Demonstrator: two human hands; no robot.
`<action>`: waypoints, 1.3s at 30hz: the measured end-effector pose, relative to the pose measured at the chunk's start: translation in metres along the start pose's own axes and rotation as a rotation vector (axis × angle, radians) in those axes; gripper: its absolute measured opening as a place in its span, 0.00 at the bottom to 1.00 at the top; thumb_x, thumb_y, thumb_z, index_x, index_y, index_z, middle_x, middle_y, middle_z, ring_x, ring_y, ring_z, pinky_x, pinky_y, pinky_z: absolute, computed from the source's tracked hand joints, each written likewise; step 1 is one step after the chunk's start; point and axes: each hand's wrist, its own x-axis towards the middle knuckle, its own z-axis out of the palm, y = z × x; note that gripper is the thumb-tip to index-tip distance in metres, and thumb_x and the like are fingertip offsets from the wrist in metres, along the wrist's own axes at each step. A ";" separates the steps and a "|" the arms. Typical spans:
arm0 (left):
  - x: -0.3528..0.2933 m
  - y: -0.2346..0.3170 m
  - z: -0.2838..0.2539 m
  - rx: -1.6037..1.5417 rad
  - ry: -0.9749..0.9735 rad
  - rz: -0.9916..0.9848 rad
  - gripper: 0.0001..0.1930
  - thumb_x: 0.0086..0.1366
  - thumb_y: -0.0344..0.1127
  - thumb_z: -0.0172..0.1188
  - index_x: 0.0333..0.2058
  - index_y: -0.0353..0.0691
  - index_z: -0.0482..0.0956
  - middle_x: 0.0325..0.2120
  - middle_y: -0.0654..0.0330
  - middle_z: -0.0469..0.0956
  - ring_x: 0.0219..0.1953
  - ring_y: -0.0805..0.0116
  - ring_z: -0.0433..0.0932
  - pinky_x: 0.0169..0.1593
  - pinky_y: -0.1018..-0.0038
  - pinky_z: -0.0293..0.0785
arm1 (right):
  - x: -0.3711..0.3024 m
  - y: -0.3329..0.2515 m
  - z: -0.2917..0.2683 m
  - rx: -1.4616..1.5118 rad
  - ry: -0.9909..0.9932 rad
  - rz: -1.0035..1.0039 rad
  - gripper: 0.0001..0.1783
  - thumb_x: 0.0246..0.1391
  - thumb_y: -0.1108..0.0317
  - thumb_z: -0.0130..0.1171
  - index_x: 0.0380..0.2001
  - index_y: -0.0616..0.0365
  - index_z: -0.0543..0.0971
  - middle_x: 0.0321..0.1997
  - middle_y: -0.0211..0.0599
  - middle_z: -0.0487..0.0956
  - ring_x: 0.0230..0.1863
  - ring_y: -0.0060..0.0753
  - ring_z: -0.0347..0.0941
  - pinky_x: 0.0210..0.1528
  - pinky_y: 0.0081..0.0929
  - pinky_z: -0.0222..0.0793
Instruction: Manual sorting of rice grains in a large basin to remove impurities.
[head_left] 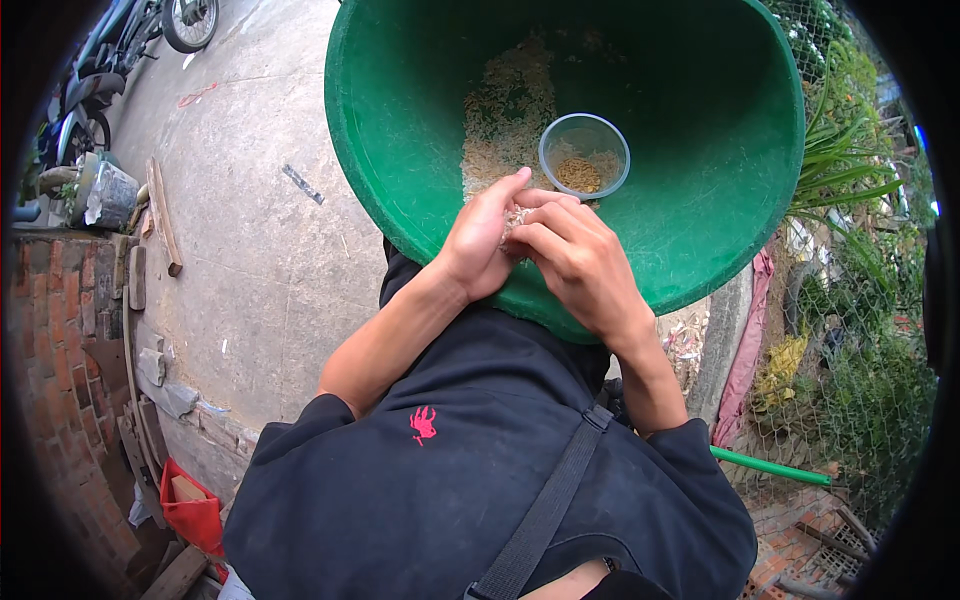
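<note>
A wide green plastic basin [700, 190] is tilted toward me at my lap. My left hand [474, 245] is cupped at its near side, holding a small heap of pale grains [514, 216] that look like rice. Over that palm bends my right hand [582, 258], its fingertips drawn together at the grains; what they pinch is hidden. Just beyond the hands, a small clear plastic cup [582, 130] rests inside the basin with golden, husk-like grains [578, 175] at its bottom. Left of the cup, more pale grains [508, 100] lie spread over the basin's surface.
Concrete ground [265, 270] stretches to the left, with a wooden plank [163, 220] and a brick wall [60, 340]. Motorbikes [95, 90] stand at the far left. A wire fence with plants [850, 370] and a green pole [770, 466] are on the right.
</note>
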 end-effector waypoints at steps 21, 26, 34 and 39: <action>-0.002 0.000 0.009 -0.041 -0.031 0.029 0.26 0.76 0.48 0.42 0.47 0.28 0.79 0.44 0.49 0.82 0.46 0.61 0.82 0.54 0.65 0.75 | -0.002 -0.007 -0.003 0.547 0.289 0.503 0.11 0.53 0.81 0.65 0.41 0.63 0.81 0.38 0.39 0.83 0.38 0.28 0.83 0.38 0.23 0.81; -0.004 0.000 0.010 -0.042 -0.036 0.052 0.25 0.76 0.47 0.41 0.47 0.29 0.79 0.43 0.51 0.82 0.45 0.62 0.82 0.54 0.65 0.75 | -0.004 -0.005 -0.001 0.409 0.288 0.383 0.19 0.52 0.82 0.66 0.48 0.63 0.79 0.38 0.38 0.83 0.39 0.26 0.82 0.37 0.21 0.81; -0.005 0.000 0.007 -0.042 -0.089 0.058 0.21 0.76 0.47 0.44 0.43 0.36 0.80 0.38 0.58 0.82 0.40 0.70 0.81 0.48 0.70 0.76 | -0.007 0.001 0.004 0.259 0.289 0.291 0.22 0.49 0.85 0.67 0.48 0.62 0.79 0.44 0.40 0.79 0.39 0.28 0.83 0.38 0.22 0.82; -0.011 0.003 0.015 -0.054 0.054 0.059 0.14 0.75 0.46 0.49 0.38 0.45 0.77 0.32 0.66 0.79 0.34 0.77 0.77 0.40 0.75 0.73 | -0.003 -0.003 0.002 0.236 0.226 0.235 0.21 0.45 0.85 0.68 0.45 0.60 0.81 0.45 0.38 0.80 0.43 0.32 0.81 0.40 0.26 0.81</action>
